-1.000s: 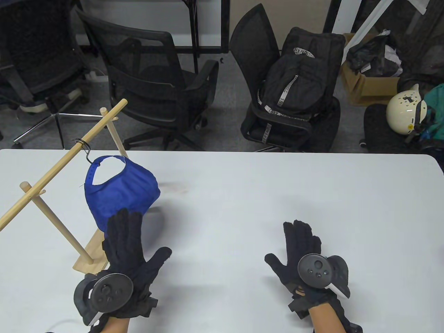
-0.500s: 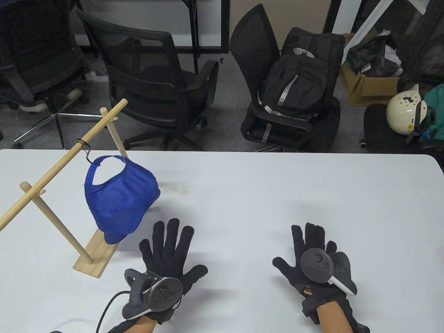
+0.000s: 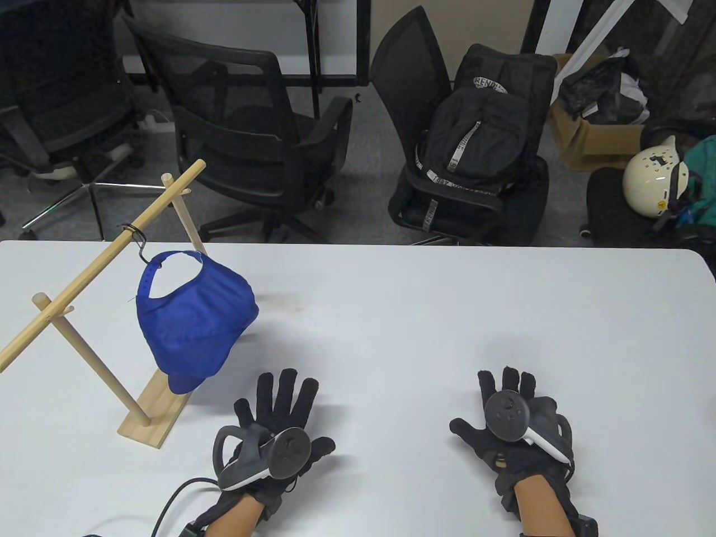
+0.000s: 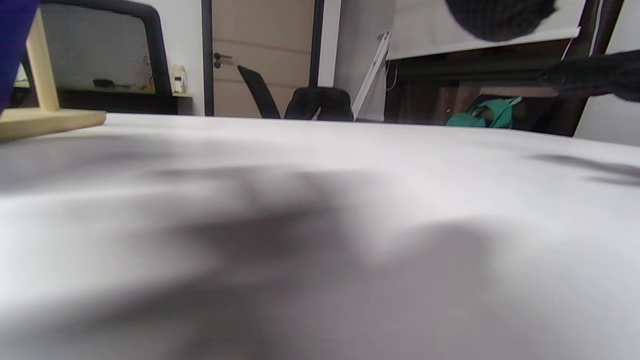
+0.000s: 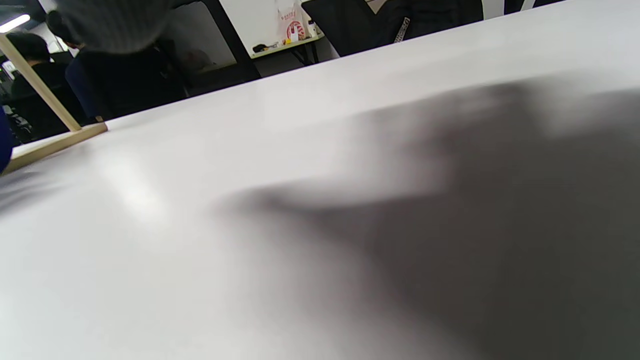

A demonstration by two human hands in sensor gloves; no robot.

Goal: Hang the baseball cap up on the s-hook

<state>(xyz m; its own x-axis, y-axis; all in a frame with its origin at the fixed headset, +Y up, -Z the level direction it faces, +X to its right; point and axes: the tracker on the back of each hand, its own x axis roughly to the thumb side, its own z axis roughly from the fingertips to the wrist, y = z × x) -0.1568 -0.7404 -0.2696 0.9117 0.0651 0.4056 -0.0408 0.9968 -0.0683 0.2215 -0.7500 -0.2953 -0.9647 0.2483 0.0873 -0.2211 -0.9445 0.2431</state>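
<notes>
A blue baseball cap (image 3: 193,316) hangs by its back strap from a black s-hook (image 3: 138,241) on the slanted rail of a wooden rack (image 3: 89,271). My left hand (image 3: 279,405) lies open and flat on the white table (image 3: 403,313), to the right of the rack's base and apart from the cap. My right hand (image 3: 512,400) lies open and flat on the table at the front right. Both hold nothing. The left wrist view shows the rack's base (image 4: 45,120) and a sliver of the blue cap (image 4: 12,45).
The rack's wooden base (image 3: 151,411) stands near the table's front left. Beyond the far edge stand black office chairs (image 3: 251,145), one bearing a black backpack (image 3: 475,140), a cardboard box (image 3: 593,134) and a white helmet (image 3: 654,176).
My left hand has let go of the cap's lower part and moved right and back onto the table. My right hand has drawn back a little. The cap stays hanging on the hook.
</notes>
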